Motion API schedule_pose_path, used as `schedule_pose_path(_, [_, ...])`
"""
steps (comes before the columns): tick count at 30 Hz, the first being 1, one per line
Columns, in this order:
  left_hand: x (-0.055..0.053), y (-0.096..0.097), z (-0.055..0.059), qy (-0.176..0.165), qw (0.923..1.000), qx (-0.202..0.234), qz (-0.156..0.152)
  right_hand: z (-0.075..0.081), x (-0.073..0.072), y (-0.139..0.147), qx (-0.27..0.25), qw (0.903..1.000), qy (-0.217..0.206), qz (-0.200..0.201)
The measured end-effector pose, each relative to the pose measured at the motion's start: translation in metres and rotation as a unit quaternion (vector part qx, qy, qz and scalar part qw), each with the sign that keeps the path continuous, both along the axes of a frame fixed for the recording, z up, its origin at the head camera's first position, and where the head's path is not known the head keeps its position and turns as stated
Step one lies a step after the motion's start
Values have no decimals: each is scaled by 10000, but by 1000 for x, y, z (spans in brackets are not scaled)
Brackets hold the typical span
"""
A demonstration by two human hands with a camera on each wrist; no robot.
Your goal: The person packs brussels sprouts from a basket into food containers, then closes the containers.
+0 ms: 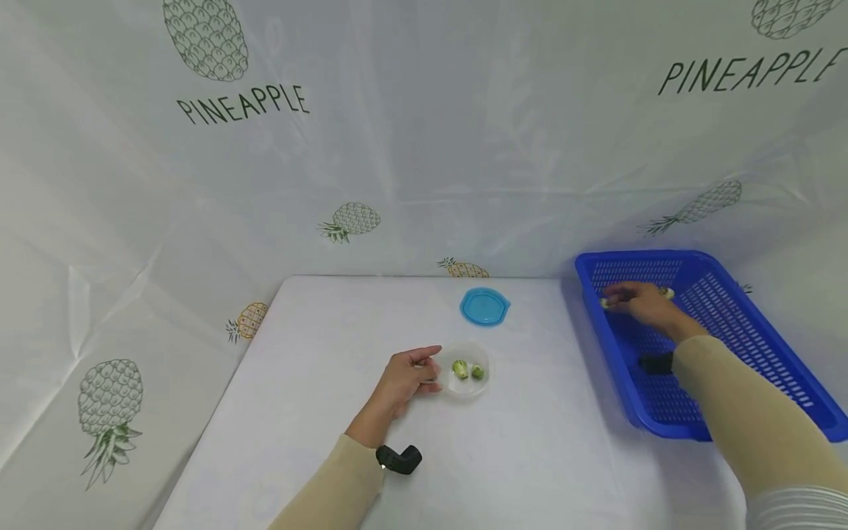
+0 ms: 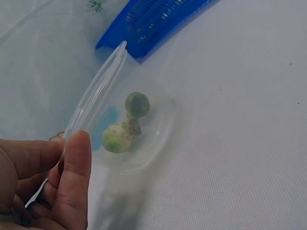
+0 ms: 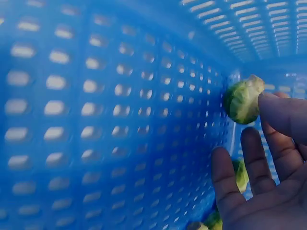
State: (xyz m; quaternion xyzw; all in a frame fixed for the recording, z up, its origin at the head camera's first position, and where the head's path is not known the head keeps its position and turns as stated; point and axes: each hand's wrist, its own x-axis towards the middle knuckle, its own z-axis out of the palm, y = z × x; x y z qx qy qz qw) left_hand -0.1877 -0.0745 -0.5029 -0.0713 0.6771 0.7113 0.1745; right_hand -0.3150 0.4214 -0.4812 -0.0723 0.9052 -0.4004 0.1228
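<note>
A small clear plastic bowl (image 1: 462,394) stands on the white table, two Brussels sprouts (image 2: 137,105) inside it. My left hand (image 1: 407,377) pinches the bowl's rim between thumb and fingers, and in the left wrist view the bowl looks tilted. Reaching into the blue basket (image 1: 612,368), my right hand (image 1: 645,305) is near its left wall. There, in the right wrist view, the thumb tip is right at a Brussels sprout (image 3: 242,101), while the other fingers are spread and fairly straight. More sprouts (image 3: 242,176) show behind and below those fingers.
A light-blue lid (image 1: 485,306) lies toward the back of the table, behind the bowl. Pineapple-printed white sheeting (image 1: 424,147) hangs along the back and left. The basket's perforated walls rise around my right hand at the table's right side.
</note>
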Motion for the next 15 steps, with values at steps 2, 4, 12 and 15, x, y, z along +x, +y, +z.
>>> schedule_pose_path(2, [-1, 0, 0, 13, 10000, 4, -4, 2, 3, 2, 61, 10000, 54, -29])
schedule_pose_path(4, [-1, 0, 0, 12, 10000, -3, 8, 4, 6, 3, 68, 10000, 40, -39])
schedule_pose_path(12, [-1, 0, -1, 13, 10000, -20, 34, 7, 8, 3, -140, 9999, -47, -47])
schedule_pose_path(15, [0, 0, -1, 17, 10000, -36, 16, 7, 8, 3, -178, 9998, -71, -67])
